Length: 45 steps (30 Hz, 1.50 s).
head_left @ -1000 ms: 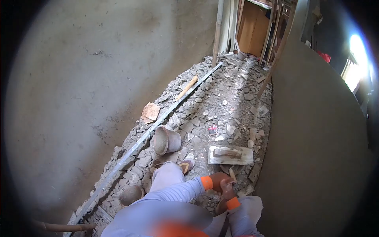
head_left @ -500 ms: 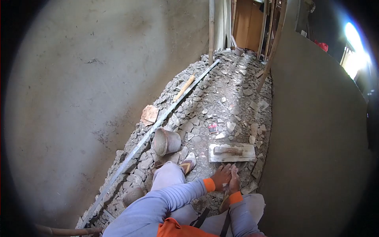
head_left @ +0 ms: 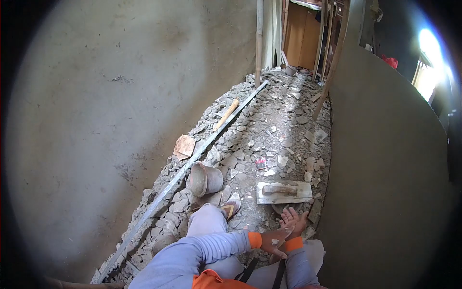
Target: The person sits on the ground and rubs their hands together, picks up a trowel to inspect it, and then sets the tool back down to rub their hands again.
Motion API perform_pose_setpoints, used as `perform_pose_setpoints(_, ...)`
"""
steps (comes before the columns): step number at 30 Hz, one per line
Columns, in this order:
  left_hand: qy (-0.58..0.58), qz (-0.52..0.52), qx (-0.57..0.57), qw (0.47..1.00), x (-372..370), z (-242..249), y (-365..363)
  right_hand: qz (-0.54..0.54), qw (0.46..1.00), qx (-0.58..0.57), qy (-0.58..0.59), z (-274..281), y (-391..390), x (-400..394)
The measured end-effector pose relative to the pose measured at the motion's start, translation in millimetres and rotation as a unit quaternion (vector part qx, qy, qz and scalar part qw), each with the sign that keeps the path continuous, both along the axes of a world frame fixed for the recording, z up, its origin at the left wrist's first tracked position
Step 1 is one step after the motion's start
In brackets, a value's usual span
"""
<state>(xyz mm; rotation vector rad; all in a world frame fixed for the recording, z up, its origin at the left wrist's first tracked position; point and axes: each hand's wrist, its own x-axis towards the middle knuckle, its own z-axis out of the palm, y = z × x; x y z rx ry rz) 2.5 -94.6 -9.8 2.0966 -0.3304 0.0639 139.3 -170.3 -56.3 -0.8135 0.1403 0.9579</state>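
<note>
My right hand [head_left: 295,222] is turned palm up with its fingers apart, just below a plastering float [head_left: 284,198]. My left hand [head_left: 275,242] lies across the right wrist with its fingers stretched out, and a pale smear shows on it. No tool is in either hand. The float has a pale, plaster-covered blade and a wooden handle on top. A dark rounded thing [head_left: 279,208] is partly hidden between the float and my right hand.
Rubble [head_left: 250,130] covers the floor. A bucket [head_left: 204,179] lies tilted left of my foot. A long metal straightedge [head_left: 179,166] runs along the left wall [head_left: 110,120], with a wooden handle [head_left: 226,115] beside it. A slanted pole [head_left: 333,60] stands near the right wall [head_left: 380,144].
My hands were pressed together just below the float. Now the right hand has turned palm up and opened, and the left has slid down toward the right wrist.
</note>
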Motion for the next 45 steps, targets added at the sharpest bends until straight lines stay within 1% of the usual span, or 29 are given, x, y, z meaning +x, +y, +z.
perform_pose_setpoints(2, 0.02, 0.011, 0.037, 0.999, -1.8, -11.9, -0.3, 0.032, 0.999, 0.006, 0.009, -4.3, 1.4, -4.5)
perform_pose_setpoints(4, -0.008, 0.0, 0.129, 0.992, 9.6, -55.4, 11.0, 0.068, 0.998, -0.003, 0.0, -3.0, 7.6, -14.8)
perform_pose_setpoints(7, 0.011, 0.029, 0.255, 0.967, 15.2, -57.3, 21.8, 0.133, 0.991, 0.021, -0.022, 2.5, 13.4, -27.0)
perform_pose_setpoints(10, 0.062, 0.077, 0.368, 0.924, 19.0, -19.8, 37.2, 0.032, 0.99, -0.063, -0.119, 9.0, 27.6, -44.3)
perform_pose_setpoints(11, 0.08, 0.091, 0.405, 0.906, 19.9, -11.0, 40.4, 0.096, 0.991, 0.001, -0.098, 24.9, 22.6, -47.6)
perform_pose_setpoints(12, 0.096, 0.105, 0.44, 0.886, 20.5, -8.1, 40.9, 0.09, 0.992, 0.007, -0.093, 35.6, 23.1, -50.0)
perform_pose_setpoints(13, 0.089, 0.117, 0.407, 0.902, 23.7, -30.7, 46.7, 0.085, 0.992, 0.012, -0.088, 44.3, 25.0, -52.2)
perform_pose_setpoints(14, 0.095, 0.135, 0.407, 0.898, 25.0, -31.0, 47.6, 0.079, 0.993, 0.017, -0.083, 47.6, 25.5, -52.8)
perform_pose_setpoints(16, 0.108, 0.169, 0.409, 0.89, 26.4, -31.4, 51.7, 0.109, 0.985, -0.031, -0.129, 25.8, 22.9, -42.7)
perform_pose_setpoints(17, 0.116, 0.17, 0.388, 0.898, 26.3, -29.9, 54.1, 0.124, 0.979, -0.055, -0.152, 24.5, 22.4, -40.6)
perform_pose_setpoints(19, 0.131, 0.173, 0.347, 0.913, 24.6, -26.9, 57.6, 0.119, 0.974, -0.089, -0.171, 22.1, 20.1, -37.3)
perform_pose_setpoints(23, 0.125, 0.169, 0.311, 0.927, 25.1, -40.5, 60.9, 0.117, 0.965, -0.132, -0.192, 26.0, 20.0, -35.3)
perform_pose_setpoints(26, 0.137, 0.158, 0.28, 0.937, 27.6, -44.2, 63.9, 0.111, 0.948, -0.124, -0.272, 23.0, 20.4, -31.2)
perform_pose_setpoints(28, 0.138, 0.145, 0.24, 0.95, 26.3, -46.9, 68.1, 0.1, 0.945, -0.133, -0.282, 25.9, 20.2, -30.9)
perform_pose_setpoints(31, 0.157, 0.134, 0.239, 0.949, 21.7, -33.7, 69.3, 0.101, 0.939, -0.125, -0.306, 26.7, 18.9, -29.7)
perform_pose_setpoints(32, 0.148, 0.123, 0.191, 0.963, 21.1, -37.1, 70.7, 0.105, 0.936, -0.119, -0.315, 27.6, 17.9, -29.4)
perform_pose_setpoints(35, 0.118, 0.086, 0.048, 0.988, 22.6, -47.7, 73.8, 0.111, 0.951, -0.109, -0.269, 32.1, 14.0, -29.0)
perform_pose_setpoints(37, 0.101, 0.064, -0.028, 0.993, 25.3, -47.2, 70.5, 0.115, 0.958, -0.058, -0.256, 30.1, 13.2, -25.8)
perform_pose_setpoints(38, 0.093, 0.055, -0.057, 0.993, 24.2, -38.8, 69.0, 0.117, 0.961, -0.032, -0.249, 29.4, 13.4, -25.1)
perform_pose_setpoints(39, 0.087, 0.053, -0.068, 0.993, 17.4, -1.4, 64.7, 0.117, 0.969, -0.015, -0.217, 31.3, 14.0, -26.3)
perform_pose_setpoints(40, 0.081, 0.051, -0.078, 0.992, 14.0, 19.8, 63.0, 0.118, 0.976, 0.002, -0.184, 34.7, 14.5, -28.1)
perform_pose_setpoints(41, 0.098, 0.042, -0.102, 0.989, 14.6, 21.3, 64.1, 0.118, 0.981, 0.019, -0.152, 36.7, 15.1, -29.0)
perform_pose_setpoints(43, 0.132, 0.023, -0.15, 0.979, 16.6, 22.7, 64.5, 0.123, 0.98, 0.019, -0.156, 36.0, 14.6, -27.6)
perform_pose_setpoints(45, 0.123, 0.021, -0.149, 0.981, 21.2, 7.8, 66.1, 0.124, 0.978, 0.022, -0.164, 35.1, 14.4, -26.5)
